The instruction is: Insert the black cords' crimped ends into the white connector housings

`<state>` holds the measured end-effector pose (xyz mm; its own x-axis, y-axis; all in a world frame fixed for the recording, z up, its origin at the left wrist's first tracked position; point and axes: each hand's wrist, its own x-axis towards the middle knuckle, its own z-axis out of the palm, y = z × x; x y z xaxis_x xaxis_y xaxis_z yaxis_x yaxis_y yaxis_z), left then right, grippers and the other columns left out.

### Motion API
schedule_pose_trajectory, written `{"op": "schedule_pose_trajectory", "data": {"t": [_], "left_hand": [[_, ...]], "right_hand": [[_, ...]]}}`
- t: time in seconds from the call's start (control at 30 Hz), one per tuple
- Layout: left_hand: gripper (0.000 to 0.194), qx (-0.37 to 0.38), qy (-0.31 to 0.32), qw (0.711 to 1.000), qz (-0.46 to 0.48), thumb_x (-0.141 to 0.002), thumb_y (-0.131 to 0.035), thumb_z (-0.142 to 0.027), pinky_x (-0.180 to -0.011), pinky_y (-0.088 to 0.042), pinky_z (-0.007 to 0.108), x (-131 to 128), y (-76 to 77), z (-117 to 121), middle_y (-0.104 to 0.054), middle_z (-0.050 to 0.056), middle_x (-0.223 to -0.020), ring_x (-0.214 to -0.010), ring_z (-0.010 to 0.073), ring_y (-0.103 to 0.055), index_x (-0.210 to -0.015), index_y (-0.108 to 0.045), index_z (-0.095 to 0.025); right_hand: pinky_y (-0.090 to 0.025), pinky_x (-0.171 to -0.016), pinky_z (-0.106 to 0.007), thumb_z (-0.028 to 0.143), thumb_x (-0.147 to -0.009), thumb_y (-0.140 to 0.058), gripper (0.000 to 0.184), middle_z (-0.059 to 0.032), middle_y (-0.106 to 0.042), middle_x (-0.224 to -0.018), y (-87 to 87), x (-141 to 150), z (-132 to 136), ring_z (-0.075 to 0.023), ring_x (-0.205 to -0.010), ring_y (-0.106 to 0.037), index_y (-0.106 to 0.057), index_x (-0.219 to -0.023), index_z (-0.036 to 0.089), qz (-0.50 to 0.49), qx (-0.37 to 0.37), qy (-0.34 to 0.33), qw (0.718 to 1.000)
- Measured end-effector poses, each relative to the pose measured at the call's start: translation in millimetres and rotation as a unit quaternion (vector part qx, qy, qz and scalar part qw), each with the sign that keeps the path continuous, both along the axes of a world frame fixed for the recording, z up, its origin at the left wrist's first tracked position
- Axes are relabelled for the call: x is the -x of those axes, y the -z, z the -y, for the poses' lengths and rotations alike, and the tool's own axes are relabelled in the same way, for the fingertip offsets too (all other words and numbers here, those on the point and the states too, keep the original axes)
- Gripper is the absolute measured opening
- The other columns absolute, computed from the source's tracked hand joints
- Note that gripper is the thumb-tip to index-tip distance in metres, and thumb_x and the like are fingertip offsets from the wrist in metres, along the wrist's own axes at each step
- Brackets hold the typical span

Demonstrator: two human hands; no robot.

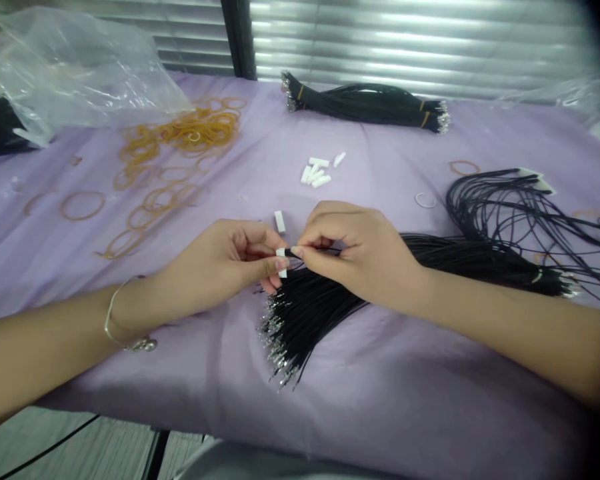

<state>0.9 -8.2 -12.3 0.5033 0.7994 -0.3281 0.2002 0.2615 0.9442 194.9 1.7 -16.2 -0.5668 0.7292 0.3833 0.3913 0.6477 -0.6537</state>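
Between thumb and fingers, my left hand (245, 255) pinches a small white connector housing (281, 263). My right hand (357, 250) is closed on a black wire (290, 253), whose end meets the housing's right side; how deep it sits I cannot tell. Below both hands lies a thick bundle of black wires (325, 303), its silvery terminals fanned out at the left end. Just beyond my fingertips lies another white housing (279, 221). Several more white housings (316, 175) are grouped farther back.
Loose rubber bands (195, 133) are heaped at the back left near a clear plastic bag (80, 73). A banded wire bundle (365, 105) lies at the back. Wires with white connectors (485, 200) rest on the right. A purple cloth (220, 373) covers the table.
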Motion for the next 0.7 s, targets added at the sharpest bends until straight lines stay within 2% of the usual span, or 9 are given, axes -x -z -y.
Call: {"op": "schedule_pose_trajectory", "data": {"t": [0.13, 0.23, 0.27, 0.33, 0.4, 0.47, 0.57, 0.63, 0.7], "left_hand": [[0.008, -0.011, -0.011, 1.0, 0.02, -0.079, -0.063, -0.018, -0.054, -0.049, 0.013, 1, -4.1, -1, -0.063, -0.001, -0.061, -0.054, 0.0061, -0.059, -0.08, -0.059, -0.011], [0.015, -0.076, -0.036, 0.995, 0.048, -0.082, -0.061, -0.021, -0.057, -0.05, 0.014, 2, -7.4, 0, -0.063, -0.001, -0.064, -0.057, 0.0065, -0.059, -0.093, -0.057, -0.011], [0.021, -0.097, -0.036, 0.993, 0.051, -0.084, -0.059, -0.023, -0.059, -0.051, 0.016, 2, -8.0, 2, -0.064, -0.001, -0.066, -0.059, 0.0075, -0.061, -0.1, -0.056, -0.011], [0.034, -0.136, -0.036, 0.989, 0.034, -0.087, -0.054, -0.025, -0.06, -0.053, 0.019, 3, -7.8, 6, -0.067, 0.002, -0.074, -0.061, 0.0097, -0.063, -0.117, -0.048, -0.011], [0.04, -0.213, -0.016, 0.977, -0.01, -0.09, -0.049, -0.028, -0.075, -0.054, 0.025, 5, -6.3, 10, -0.066, 0.011, -0.102, -0.09, 0.0154, -0.064, -0.126, -0.041, -0.011], [0.051, -0.344, 0.03, 0.934, -0.093, -0.092, -0.043, -0.032, -0.097, -0.045, 0.036, 6, -4.9, 13, -0.048, 0.017, -0.132, -0.117, 0.0202, -0.052, -0.138, -0.03, -0.013], [0.069, -0.449, 0.249, 0.813, -0.275, -0.091, -0.038, -0.043, -0.109, -0.026, 0.05, 3, -4.8, 16, -0.013, 0.022, -0.148, -0.138, 0.03, -0.014, -0.143, -0.019, -0.003], [0.066, -0.481, 0.359, 0.73, -0.326, -0.092, -0.033, -0.044, -0.11, -0.022, 0.051, -2, -5.3, 18, -0.013, 0.021, -0.147, -0.138, 0.0314, -0.013, -0.142, -0.025, 0.0], [0.061, -0.505, 0.378, 0.691, -0.354, -0.094, -0.027, -0.038, -0.11, -0.022, 0.051, -6, -5.3, 19, -0.015, 0.019, -0.147, -0.137, 0.0307, -0.014, -0.142, -0.026, 0.0]], "right_hand": [[-0.042, -0.073, -0.023, 0.031, -0.082, -0.056, 0.019, -0.0036, -0.057, -0.083, -2.2, -4, -3, -0.0094, -0.079, -0.051, -0.058, -0.084, 0.012, 0.022, 0.009, -0.008, 1.0], [-0.041, -0.089, -0.033, 0.051, -0.071, -0.064, 0.065, -0.0118, -0.051, -0.113, -2.7, -10, -6, -0.0171, -0.102, -0.049, -0.044, -0.117, 0.011, 0.053, 0.04, -0.017, 0.998], [-0.041, -0.09, -0.034, 0.051, -0.072, -0.064, 0.064, -0.0121, -0.05, -0.114, -2.0, -11, -7, -0.018, -0.103, -0.048, -0.044, -0.117, 0.011, 0.065, 0.043, -0.034, 0.996], [-0.042, -0.084, -0.033, 0.043, -0.082, -0.054, 0.036, -0.009, -0.055, -0.098, 1.1, -12, -8, -0.0161, -0.093, -0.05, -0.053, -0.099, 0.012, 0.074, 0.054, -0.049, 0.995], [-0.042, -0.079, -0.03, 0.04, -0.087, -0.046, 0.029, -0.0063, -0.055, -0.089, 6.0, -10, -10, -0.0133, -0.084, -0.05, -0.054, -0.092, 0.012, 0.028, 0.127, -0.022, 0.991], [-0.043, -0.078, -0.027, 0.042, -0.089, -0.042, 0.033, -0.0052, -0.056, -0.092, 10.3, -7, -13, -0.0113, -0.083, -0.051, -0.052, -0.098, 0.012, -0.041, 0.216, 0.001, 0.976], [-0.042, -0.071, -0.025, 0.048, -0.088, -0.041, 0.037, -0.0026, -0.054, -0.081, 5.7, -5, -18, -0.0091, -0.073, -0.049, -0.05, -0.087, 0.011, -0.057, 0.226, 0.045, 0.971], [-0.04, -0.065, -0.023, 0.047, -0.08, -0.054, 0.036, 0.0009, -0.05, -0.071, -9.2, -14, -21, -0.0073, -0.066, -0.046, -0.051, -0.077, 0.012, -0.034, 0.219, 0.065, 0.973], [-0.038, -0.061, -0.022, 0.046, -0.076, -0.059, 0.034, 0.0018, -0.051, -0.067, -32.4, -38, -24, -0.0065, -0.062, -0.044, -0.055, -0.075, 0.012, -0.007, 0.215, 0.1, 0.971]]}}
